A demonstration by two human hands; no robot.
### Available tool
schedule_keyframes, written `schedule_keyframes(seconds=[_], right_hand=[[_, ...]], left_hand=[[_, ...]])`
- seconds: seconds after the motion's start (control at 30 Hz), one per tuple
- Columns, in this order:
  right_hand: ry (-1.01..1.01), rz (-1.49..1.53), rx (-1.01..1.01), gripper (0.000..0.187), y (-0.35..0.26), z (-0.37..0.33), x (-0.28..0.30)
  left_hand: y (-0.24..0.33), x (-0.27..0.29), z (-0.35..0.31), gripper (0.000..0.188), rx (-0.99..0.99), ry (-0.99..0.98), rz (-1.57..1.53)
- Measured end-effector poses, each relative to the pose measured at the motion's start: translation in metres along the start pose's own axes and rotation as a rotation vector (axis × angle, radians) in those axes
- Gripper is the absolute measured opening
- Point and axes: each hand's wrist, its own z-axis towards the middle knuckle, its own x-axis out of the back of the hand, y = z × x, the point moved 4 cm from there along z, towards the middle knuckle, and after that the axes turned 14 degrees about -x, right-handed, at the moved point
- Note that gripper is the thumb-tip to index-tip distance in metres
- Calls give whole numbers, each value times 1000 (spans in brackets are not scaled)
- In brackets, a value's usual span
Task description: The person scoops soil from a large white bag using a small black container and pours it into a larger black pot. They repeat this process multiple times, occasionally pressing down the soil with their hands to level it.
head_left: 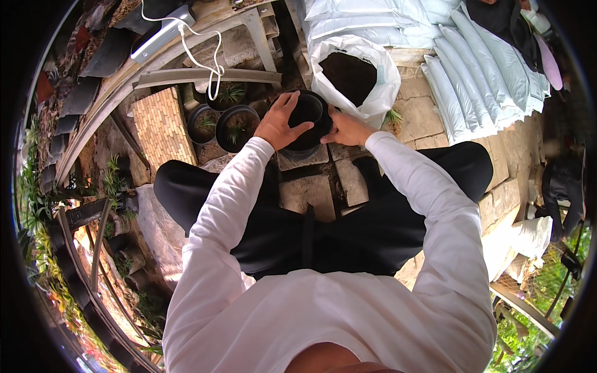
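Note:
A round black plant pot (314,102) stands upright on the paving in front of me, between both hands. My left hand (281,122) grips its left rim, fingers on the far side and thumb reaching across the opening. On the right, my right hand (347,128) holds the rim between thumb and fingers. How much the pot contains is too dark to tell. Just beyond my right hand sits an open white bag (387,74) with dark soil (349,78) inside. Small black pots (237,128) with spiky green seedlings stand left of my left hand.
Full white sacks (360,15) lie stacked at the back, with more sacks (479,81) leaning at the right. A patterned tan block (163,126) stands beyond the seedling pots. A white cable (219,62) hangs from a shelf at the far left. Stone pavers (308,198) cover the ground.

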Motion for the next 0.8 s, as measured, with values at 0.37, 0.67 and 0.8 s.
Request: schedule_keyframes(seconds=[0.37,0.67,0.8], right_hand=[[-1,-16,-88,106,-2,-7,2],[0,47,-115,104,-5,-9,1],[-70,122,-104,112,3,0,-1]], left_hand=[[14,-18,-6,89,3,69,-74],[18,-38,-12,88,102,46,18],[24,-21,0,89,62,128,12]])
